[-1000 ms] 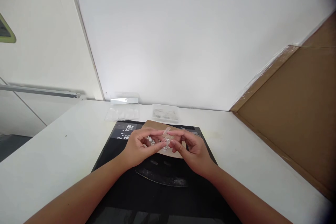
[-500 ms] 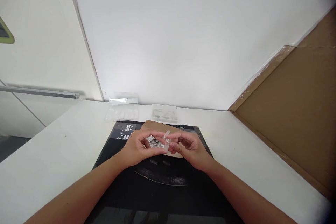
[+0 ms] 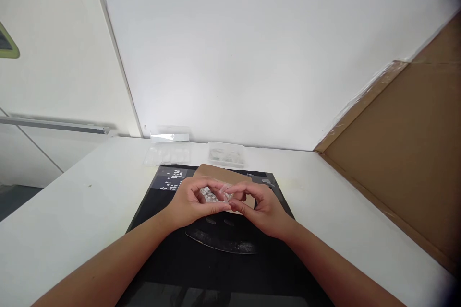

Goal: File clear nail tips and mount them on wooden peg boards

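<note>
My left hand (image 3: 196,201) and my right hand (image 3: 257,204) meet at their fingertips over a brown cardboard piece (image 3: 212,171). Between the fingertips is a small clear plastic piece (image 3: 225,188), pinched by both hands. Behind my left fingers, small whitish and silvery bits (image 3: 209,195) lie on the cardboard, partly hidden. Just below the hands, two small clear slivers rest on the black mat (image 3: 216,268), above a curved dark strip (image 3: 221,242).
A lidded clear box (image 3: 226,154) and an open clear case (image 3: 167,155) stand at the back of the white table (image 3: 82,201). White rectangles on a dark sheet (image 3: 167,181) lie at the mat's top left. Brown cardboard (image 3: 403,153) rises at right.
The clear piece has tilted and sits lower between the fingertips. My right fingers have shifted left, and their tips now come closer to those of my left hand.
</note>
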`<action>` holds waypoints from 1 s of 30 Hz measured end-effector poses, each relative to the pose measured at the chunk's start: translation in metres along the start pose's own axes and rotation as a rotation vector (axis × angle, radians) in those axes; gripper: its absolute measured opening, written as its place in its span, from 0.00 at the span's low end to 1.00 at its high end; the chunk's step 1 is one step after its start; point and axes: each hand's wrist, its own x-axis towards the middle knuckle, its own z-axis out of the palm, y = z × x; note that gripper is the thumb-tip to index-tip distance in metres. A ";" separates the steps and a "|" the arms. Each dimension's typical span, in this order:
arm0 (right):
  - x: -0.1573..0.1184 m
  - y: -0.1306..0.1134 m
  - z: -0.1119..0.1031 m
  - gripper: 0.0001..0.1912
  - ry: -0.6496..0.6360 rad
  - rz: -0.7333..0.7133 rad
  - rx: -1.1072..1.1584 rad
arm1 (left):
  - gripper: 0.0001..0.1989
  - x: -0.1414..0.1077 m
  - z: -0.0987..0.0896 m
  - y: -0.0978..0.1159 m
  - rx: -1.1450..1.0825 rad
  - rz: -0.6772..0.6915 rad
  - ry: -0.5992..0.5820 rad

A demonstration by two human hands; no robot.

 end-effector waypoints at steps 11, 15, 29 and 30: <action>-0.001 -0.002 0.002 0.10 -0.041 -0.034 -0.031 | 0.11 0.002 0.004 0.000 0.002 -0.072 0.060; -0.001 -0.001 0.002 0.12 -0.013 0.032 0.078 | 0.15 0.001 0.000 -0.006 0.007 -0.067 0.031; 0.003 0.005 -0.001 0.11 -0.049 0.233 0.455 | 0.19 0.001 0.000 -0.003 -0.018 -0.003 -0.053; 0.004 0.006 -0.001 0.10 -0.056 0.242 0.457 | 0.20 0.001 0.000 -0.004 -0.033 -0.007 -0.056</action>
